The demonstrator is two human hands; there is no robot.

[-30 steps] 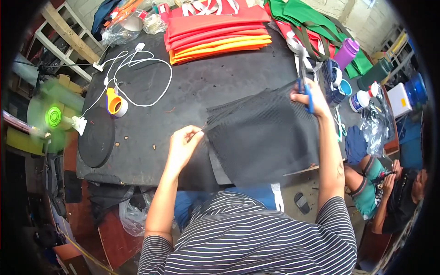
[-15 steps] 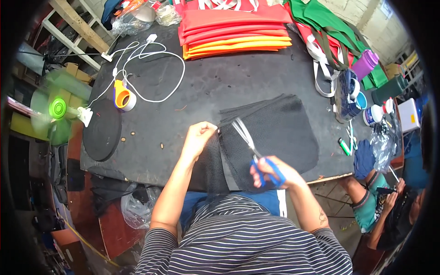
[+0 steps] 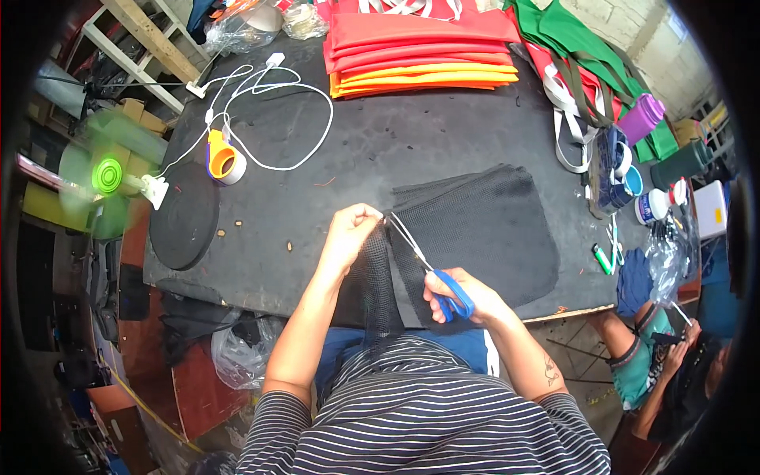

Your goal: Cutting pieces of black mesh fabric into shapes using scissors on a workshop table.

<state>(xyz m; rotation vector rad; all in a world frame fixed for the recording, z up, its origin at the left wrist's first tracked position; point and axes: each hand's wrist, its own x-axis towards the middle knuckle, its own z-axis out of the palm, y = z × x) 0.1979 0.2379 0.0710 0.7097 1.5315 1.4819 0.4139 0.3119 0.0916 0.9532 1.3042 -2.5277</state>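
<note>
My left hand (image 3: 352, 236) pinches the upper corner of a strip of black mesh fabric (image 3: 375, 293), which hangs down over the table edge toward my lap. In my right hand (image 3: 461, 298) are blue-handled scissors (image 3: 453, 291), gripped by the handles. Their narrow blades point up and left, the tips close to my left fingertips at the fabric's corner. Whether the blades touch the fabric, I cannot tell. Just right of the strip lies a stack of black mesh pieces (image 3: 491, 237), partly behind the scissors.
Folded red and orange fabric (image 3: 423, 55) is piled at the back of the dark table (image 3: 269, 198). On the left are a tape dispenser (image 3: 224, 162), a white cable (image 3: 328, 131), a black webbing roll (image 3: 184, 218) and a green fan (image 3: 107, 176). A person (image 3: 673, 372) sits at right.
The scissors have moved left and turned, bringing their tips close to my left fingers. My left hand still pinches the mesh. The whole view has shifted slightly.
</note>
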